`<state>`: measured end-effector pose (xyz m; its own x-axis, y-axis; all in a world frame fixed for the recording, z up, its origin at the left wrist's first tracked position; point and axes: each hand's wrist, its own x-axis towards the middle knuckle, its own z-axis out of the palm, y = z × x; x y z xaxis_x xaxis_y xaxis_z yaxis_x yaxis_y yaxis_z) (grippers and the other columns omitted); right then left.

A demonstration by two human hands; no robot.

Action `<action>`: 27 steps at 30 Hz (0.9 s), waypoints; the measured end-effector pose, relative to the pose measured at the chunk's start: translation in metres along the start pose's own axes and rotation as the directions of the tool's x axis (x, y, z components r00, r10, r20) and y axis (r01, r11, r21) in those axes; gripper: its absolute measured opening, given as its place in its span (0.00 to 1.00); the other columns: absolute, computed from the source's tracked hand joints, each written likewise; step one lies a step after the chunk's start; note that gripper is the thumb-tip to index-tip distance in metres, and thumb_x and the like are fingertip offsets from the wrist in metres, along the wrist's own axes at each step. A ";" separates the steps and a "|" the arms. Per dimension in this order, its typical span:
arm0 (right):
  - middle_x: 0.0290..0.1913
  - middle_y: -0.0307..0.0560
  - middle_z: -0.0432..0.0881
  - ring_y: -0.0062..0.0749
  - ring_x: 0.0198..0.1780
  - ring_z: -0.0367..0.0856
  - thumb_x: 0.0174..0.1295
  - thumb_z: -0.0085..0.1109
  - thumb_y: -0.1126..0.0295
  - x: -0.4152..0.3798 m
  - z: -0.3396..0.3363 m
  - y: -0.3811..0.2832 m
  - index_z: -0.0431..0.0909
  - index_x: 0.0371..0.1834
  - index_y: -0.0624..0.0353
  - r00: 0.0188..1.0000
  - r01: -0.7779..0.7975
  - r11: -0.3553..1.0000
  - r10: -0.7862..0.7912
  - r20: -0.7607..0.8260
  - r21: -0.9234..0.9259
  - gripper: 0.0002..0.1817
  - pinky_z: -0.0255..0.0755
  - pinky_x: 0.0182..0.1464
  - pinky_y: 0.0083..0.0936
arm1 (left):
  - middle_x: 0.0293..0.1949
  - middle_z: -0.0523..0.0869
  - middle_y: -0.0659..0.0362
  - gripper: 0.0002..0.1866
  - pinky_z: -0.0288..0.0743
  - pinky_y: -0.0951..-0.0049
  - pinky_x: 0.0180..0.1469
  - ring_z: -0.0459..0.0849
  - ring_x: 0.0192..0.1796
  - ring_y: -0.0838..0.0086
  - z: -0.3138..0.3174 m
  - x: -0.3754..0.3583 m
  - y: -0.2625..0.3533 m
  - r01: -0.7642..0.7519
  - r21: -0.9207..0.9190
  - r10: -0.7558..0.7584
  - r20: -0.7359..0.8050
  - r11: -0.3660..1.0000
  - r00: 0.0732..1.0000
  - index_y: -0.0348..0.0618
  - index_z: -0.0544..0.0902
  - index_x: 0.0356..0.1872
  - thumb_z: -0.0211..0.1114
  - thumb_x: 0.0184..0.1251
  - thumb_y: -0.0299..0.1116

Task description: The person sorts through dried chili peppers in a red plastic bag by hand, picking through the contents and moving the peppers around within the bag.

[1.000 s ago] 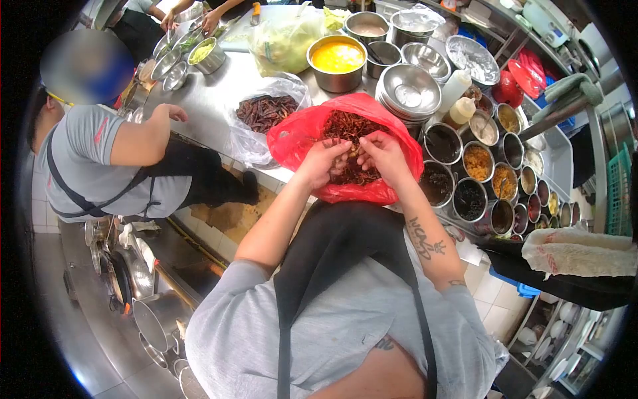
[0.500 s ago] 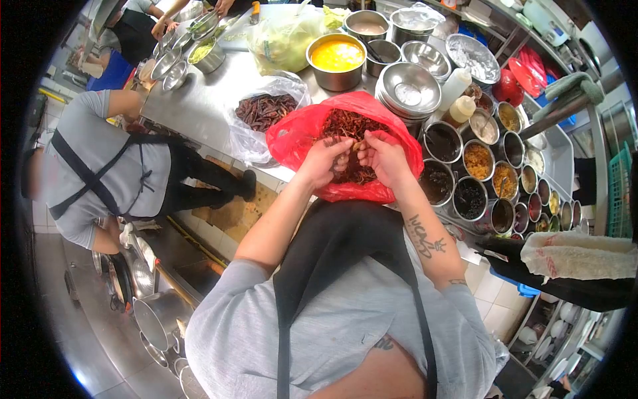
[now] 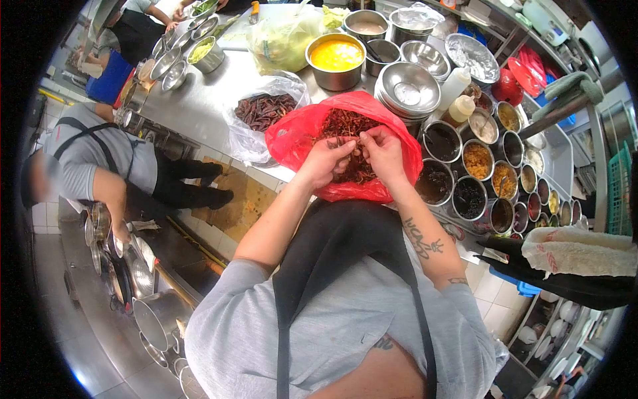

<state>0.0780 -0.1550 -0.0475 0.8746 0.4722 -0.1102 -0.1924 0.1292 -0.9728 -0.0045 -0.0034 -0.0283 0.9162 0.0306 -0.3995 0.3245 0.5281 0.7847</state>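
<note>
A red plastic bag (image 3: 286, 136) lies open in front of me, holding dark red dried pieces (image 3: 349, 124) that look like chillies. Over its mouth, my left hand (image 3: 329, 159) has its fingers closed in a pinch; what they hold is too small to name. Close to its right, almost touching, my right hand (image 3: 382, 154) pinches too, thumb against forefinger, on something I cannot make out. Beside the red bag on the left is a clear bag (image 3: 239, 136) with whole dark dried chillies (image 3: 264, 112).
A pot of yellow liquid (image 3: 337, 61) and stacked metal bowls (image 3: 409, 90) stand behind the red bag. Several tins of sauces and toppings (image 3: 478, 159) fill the right side. A person in grey (image 3: 93, 149) stands at the left; another person's hands (image 3: 174, 20) are at the far left.
My hands have shifted slightly, the right one a little to the left. The person at the left has moved further left, one arm now reaching down towards the pans.
</note>
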 end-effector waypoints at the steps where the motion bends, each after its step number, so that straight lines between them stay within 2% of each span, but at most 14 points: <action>1: 0.27 0.36 0.81 0.16 0.24 0.74 0.69 0.65 0.67 -0.001 0.001 -0.002 0.81 0.38 0.60 1.000 0.007 1.000 -0.007 -0.006 -0.010 0.08 0.67 0.26 0.18 | 0.33 0.83 0.65 0.09 0.58 0.82 0.23 0.67 0.22 0.84 0.000 0.000 0.000 -0.012 0.001 0.012 0.015 1.000 1.000 0.44 0.82 0.50 0.64 0.75 0.34; 4: 0.29 0.37 0.82 0.15 0.26 0.74 0.68 0.66 0.68 -0.003 0.000 -0.008 0.82 0.38 0.62 0.995 -0.047 0.996 0.053 0.084 -0.076 0.08 0.68 0.29 0.18 | 0.33 0.83 0.66 0.12 0.57 0.82 0.24 0.68 0.24 0.86 -0.004 0.001 0.000 -0.022 0.031 0.021 0.031 0.999 0.999 0.43 0.82 0.52 0.68 0.71 0.30; 7: 0.30 0.37 0.83 0.14 0.31 0.75 0.68 0.65 0.67 0.000 -0.006 -0.001 0.83 0.38 0.63 0.989 -0.003 0.989 0.025 0.145 -0.146 0.09 0.70 0.33 0.18 | 0.37 0.85 0.65 0.17 0.69 0.81 0.30 0.76 0.31 0.87 -0.004 -0.004 0.009 -0.053 0.343 0.067 -0.028 0.938 0.997 0.40 0.81 0.57 0.70 0.68 0.28; 10: 0.31 0.35 0.82 0.16 0.32 0.75 0.71 0.60 0.66 0.002 -0.009 0.005 0.82 0.40 0.61 0.974 -0.016 0.976 0.064 0.216 -0.217 0.09 0.70 0.34 0.19 | 0.41 0.87 0.63 0.22 0.77 0.79 0.43 0.81 0.40 0.84 0.007 -0.008 0.012 -0.290 0.495 0.276 0.104 0.819 0.956 0.36 0.79 0.61 0.71 0.67 0.28; 13: 0.31 0.33 0.79 0.18 0.30 0.73 0.74 0.55 0.64 -0.001 -0.011 0.003 0.80 0.42 0.57 0.921 -0.265 0.961 0.278 0.272 -0.085 0.09 0.68 0.32 0.21 | 0.44 0.87 0.61 0.22 0.78 0.77 0.53 0.82 0.47 0.81 0.010 -0.013 0.017 -0.238 0.536 0.197 0.134 0.810 0.971 0.33 0.78 0.62 0.69 0.68 0.28; 16: 0.31 0.33 0.78 0.19 0.29 0.71 0.76 0.52 0.64 -0.002 -0.013 0.001 0.79 0.43 0.54 0.870 -0.391 0.919 0.351 0.345 0.051 0.09 0.66 0.31 0.21 | 0.45 0.87 0.61 0.22 0.78 0.77 0.52 0.82 0.46 0.82 0.009 -0.014 0.019 -0.244 0.478 0.181 0.174 0.844 0.968 0.33 0.78 0.61 0.69 0.68 0.28; 19: 0.31 0.33 0.78 0.19 0.29 0.71 0.77 0.51 0.63 -0.006 -0.013 -0.008 0.79 0.42 0.53 0.835 -0.507 0.804 0.370 0.407 0.311 0.09 0.66 0.31 0.20 | 0.47 0.87 0.60 0.23 0.78 0.76 0.54 0.82 0.47 0.81 0.009 -0.015 0.026 -0.220 0.388 0.127 0.251 0.895 0.960 0.33 0.77 0.62 0.69 0.68 0.28; 22: 0.36 0.36 0.81 0.21 0.34 0.75 0.74 0.55 0.65 0.000 -0.016 -0.003 0.79 0.45 0.57 0.861 -0.447 0.828 0.296 0.414 0.338 0.08 0.71 0.34 0.21 | 0.47 0.87 0.59 0.24 0.77 0.75 0.55 0.83 0.48 0.79 0.008 -0.014 0.028 -0.258 0.379 0.174 0.241 0.889 0.955 0.33 0.76 0.63 0.69 0.68 0.28; 24: 0.37 0.38 0.83 0.21 0.36 0.78 0.71 0.60 0.67 -0.004 -0.004 -0.011 0.81 0.45 0.59 0.952 -0.195 0.975 0.162 0.260 0.109 0.08 0.73 0.38 0.22 | 0.47 0.87 0.58 0.24 0.77 0.74 0.56 0.83 0.48 0.78 0.003 -0.010 0.022 -0.305 0.518 0.243 0.185 0.799 0.952 0.33 0.76 0.62 0.70 0.66 0.28; 25: 0.38 0.39 0.85 0.22 0.37 0.79 0.70 0.62 0.69 -0.007 0.001 -0.017 0.82 0.45 0.61 0.978 -0.068 0.997 0.072 0.195 -0.025 0.08 0.74 0.40 0.22 | 0.46 0.87 0.58 0.24 0.77 0.74 0.57 0.83 0.48 0.78 0.003 -0.009 0.022 -0.320 0.584 0.279 0.162 0.746 0.947 0.33 0.77 0.62 0.70 0.66 0.27; 27: 0.37 0.40 0.86 0.21 0.39 0.81 0.67 0.65 0.71 -0.001 -0.004 -0.007 0.83 0.43 0.62 0.973 0.041 0.980 0.006 0.232 -0.195 0.07 0.75 0.42 0.22 | 0.44 0.87 0.57 0.22 0.77 0.73 0.56 0.82 0.47 0.78 0.004 -0.010 0.018 -0.340 0.643 0.336 0.134 0.686 0.932 0.34 0.78 0.58 0.71 0.64 0.27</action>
<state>0.0799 -0.1602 -0.0411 0.7460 0.6627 -0.0656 -0.0661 -0.0244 -0.9975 -0.0070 0.0029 -0.0085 0.9947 0.0923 -0.0450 0.0622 -0.1937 0.9791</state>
